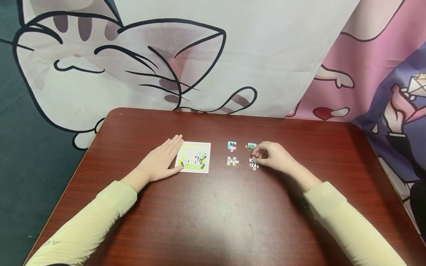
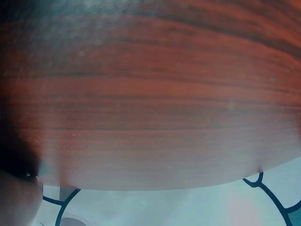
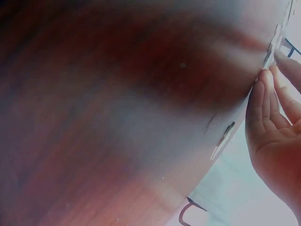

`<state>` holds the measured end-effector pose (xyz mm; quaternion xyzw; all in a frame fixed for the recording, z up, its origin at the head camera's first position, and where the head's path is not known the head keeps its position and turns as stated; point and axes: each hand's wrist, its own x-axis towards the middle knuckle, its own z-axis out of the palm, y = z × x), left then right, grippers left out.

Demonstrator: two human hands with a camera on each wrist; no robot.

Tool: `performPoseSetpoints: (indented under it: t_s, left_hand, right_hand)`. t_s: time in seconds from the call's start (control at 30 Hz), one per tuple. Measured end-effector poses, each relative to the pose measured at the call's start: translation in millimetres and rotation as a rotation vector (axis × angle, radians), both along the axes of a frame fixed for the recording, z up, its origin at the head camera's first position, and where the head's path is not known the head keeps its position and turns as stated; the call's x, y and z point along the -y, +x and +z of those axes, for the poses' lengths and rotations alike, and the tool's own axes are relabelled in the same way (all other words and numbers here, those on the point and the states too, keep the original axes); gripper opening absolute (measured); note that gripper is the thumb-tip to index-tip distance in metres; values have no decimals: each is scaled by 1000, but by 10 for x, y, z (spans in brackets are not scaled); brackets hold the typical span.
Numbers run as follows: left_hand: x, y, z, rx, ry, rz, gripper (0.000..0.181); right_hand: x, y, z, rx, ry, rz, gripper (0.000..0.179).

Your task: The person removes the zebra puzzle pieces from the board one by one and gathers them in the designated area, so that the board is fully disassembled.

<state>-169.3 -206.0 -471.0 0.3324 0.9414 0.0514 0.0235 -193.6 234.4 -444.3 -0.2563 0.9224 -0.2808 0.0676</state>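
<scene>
A small square puzzle board (image 1: 193, 147) with a white border lies on the table, a zebra's lower part and green grass showing in its picture. My left hand (image 1: 161, 159) rests flat along its left side, fingers straight, thumb on its lower left edge. To the right lie loose pieces: a blue-topped puzzle piece (image 1: 232, 146), a pink-and-green puzzle piece (image 1: 232, 161) and a green-and-blue puzzle piece (image 1: 250, 146). With curled fingers and thumb, my right hand (image 1: 274, 157) pinches the upper edge of a zebra-striped puzzle piece (image 1: 254, 165). Its fingertips partly hide that piece.
The pieces and board lie on a reddish-brown wooden table (image 1: 213, 221) with rounded far corners. Behind its far edge hangs a white cloth (image 1: 273, 44) printed with a cartoon cat. Pink and purple printed cloth (image 1: 366, 62) hangs at the right.
</scene>
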Motion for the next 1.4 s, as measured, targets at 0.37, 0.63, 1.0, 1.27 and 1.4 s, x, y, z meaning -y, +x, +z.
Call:
performPoseSetpoints:
  t_s: [0.37,0.63,1.0,1.27,1.4]
  left_hand:
    - [9,0,-13,-21,0,-2,93]
    - [-7,-9,-3,-13,2,-3,94]
    - [-9,-8,2,0,-13,-1,94]
    - [-11,6,14,-6,-9,-4,94]
    - [-14,6,11,-4,-12,-2,94]
  right_hand:
    - [16,-12,-8,-13,13,11,14]
    - [-18,3,6,-37,-17,2,11]
    - [29,44,83,-46,-78,-9,11]
    - [158,16,104,-21,-100,3,10]
    - [239,7,105,-9,-112,21,11]
